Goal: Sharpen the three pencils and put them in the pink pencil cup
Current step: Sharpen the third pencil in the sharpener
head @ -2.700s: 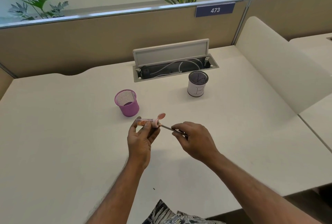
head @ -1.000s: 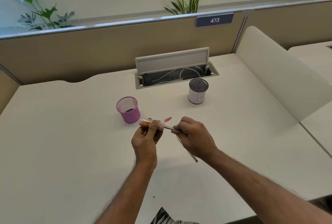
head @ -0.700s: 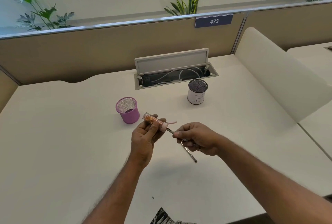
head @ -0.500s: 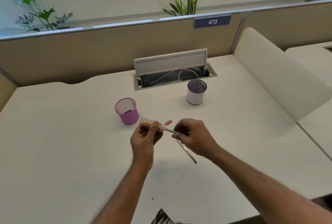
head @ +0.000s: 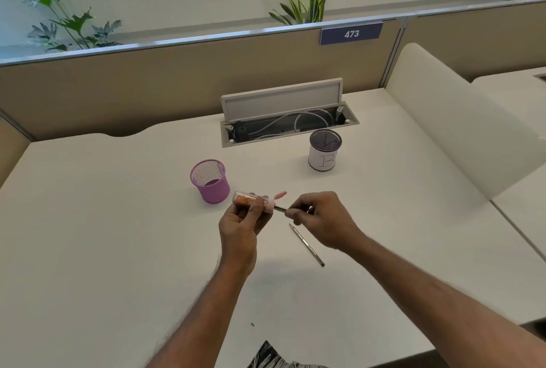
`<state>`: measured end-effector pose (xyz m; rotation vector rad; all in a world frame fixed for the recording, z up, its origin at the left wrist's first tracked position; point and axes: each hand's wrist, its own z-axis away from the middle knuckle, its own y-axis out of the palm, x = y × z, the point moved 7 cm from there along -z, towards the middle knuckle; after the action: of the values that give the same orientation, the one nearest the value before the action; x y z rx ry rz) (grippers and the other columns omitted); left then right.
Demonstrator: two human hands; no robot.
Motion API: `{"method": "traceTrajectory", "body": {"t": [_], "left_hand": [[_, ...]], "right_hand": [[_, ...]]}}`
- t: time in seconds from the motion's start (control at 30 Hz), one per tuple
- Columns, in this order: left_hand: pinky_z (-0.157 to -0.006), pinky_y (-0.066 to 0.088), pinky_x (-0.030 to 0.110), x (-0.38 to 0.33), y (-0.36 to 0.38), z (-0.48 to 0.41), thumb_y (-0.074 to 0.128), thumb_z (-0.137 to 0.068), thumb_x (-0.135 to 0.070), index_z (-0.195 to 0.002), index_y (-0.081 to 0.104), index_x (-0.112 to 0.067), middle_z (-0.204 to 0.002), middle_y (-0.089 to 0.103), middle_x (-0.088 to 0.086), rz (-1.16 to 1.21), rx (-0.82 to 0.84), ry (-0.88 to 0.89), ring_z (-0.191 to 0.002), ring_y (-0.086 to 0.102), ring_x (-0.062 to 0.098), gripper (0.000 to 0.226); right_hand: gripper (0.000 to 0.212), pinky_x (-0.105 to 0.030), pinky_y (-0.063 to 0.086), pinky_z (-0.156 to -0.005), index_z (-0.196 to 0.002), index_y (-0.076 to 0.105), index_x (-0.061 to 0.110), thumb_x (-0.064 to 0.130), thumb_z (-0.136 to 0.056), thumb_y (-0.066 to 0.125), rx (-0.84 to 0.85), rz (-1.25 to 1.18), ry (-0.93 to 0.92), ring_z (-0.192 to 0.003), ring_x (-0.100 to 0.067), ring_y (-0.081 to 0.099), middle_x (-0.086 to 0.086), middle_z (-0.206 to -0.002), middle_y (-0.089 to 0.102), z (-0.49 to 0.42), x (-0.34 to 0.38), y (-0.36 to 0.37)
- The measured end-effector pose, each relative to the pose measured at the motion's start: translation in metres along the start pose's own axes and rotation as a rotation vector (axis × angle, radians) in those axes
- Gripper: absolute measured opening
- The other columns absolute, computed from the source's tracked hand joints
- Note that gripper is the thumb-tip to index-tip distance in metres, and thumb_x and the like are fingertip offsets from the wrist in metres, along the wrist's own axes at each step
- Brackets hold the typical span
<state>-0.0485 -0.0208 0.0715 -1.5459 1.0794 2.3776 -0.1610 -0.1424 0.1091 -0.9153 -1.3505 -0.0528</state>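
My left hand point(head: 239, 227) grips a clear tube sharpener point(head: 247, 198) with a pink cap and orange shavings inside. My right hand point(head: 320, 220) pinches a dark pencil point(head: 280, 208) whose tip is pushed into the sharpener's pink end. Another dark pencil point(head: 307, 245) lies on the white desk point(head: 118, 249) just below my right hand, point toward the hands. The pink mesh pencil cup point(head: 209, 180) stands upright just left of and behind the sharpener; it looks empty. A white cup marked B point(head: 324, 150) stands farther back right, with a pencil showing inside.
An open cable tray point(head: 288, 124) with its raised lid sits at the back of the desk. A beige partition point(head: 147, 84) runs behind it, and a curved white divider point(head: 461, 131) bounds the desk on the right. Plants stand beyond the partition.
The view tilted up slightly. My right hand kept working the pencil against the sharpener, pulling back a little and returning. The pencil on the desk is now uncovered below my right hand.
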Motion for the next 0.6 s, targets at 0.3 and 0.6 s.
{"method": "traceTrajectory", "body": {"t": [0.3, 0.6], "left_hand": [[-0.084, 0.059, 0.036, 0.000, -0.004, 0.000, 0.061, -0.090, -0.007, -0.094, 0.065, 0.000, -0.088, 0.071, 0.012, -0.065, -0.037, 0.014, -0.088, 0.070, 0.023, 0.009], [-0.077, 0.060, 0.033, 0.006, -0.003, 0.006, 0.068, -0.080, -0.018, -0.091, 0.068, -0.005, -0.083, 0.074, 0.007, -0.015, -0.130, -0.002, -0.083, 0.073, 0.021, 0.017]], "right_hand": [[0.021, -0.017, 0.041, -0.058, -0.084, 0.065, 0.020, 0.025, -0.075, 0.083, 0.131, 0.100, 0.006, -0.054, -0.001, 0.050, 0.010, -0.075, 0.063, -0.005, 0.005, 0.000], [0.018, -0.032, 0.042, -0.041, -0.086, 0.069, 0.008, 0.022, -0.093, 0.060, -0.342, 0.561, -0.596, -0.056, -0.026, 0.053, -0.004, -0.075, 0.060, 0.021, 0.021, 0.000]]}}
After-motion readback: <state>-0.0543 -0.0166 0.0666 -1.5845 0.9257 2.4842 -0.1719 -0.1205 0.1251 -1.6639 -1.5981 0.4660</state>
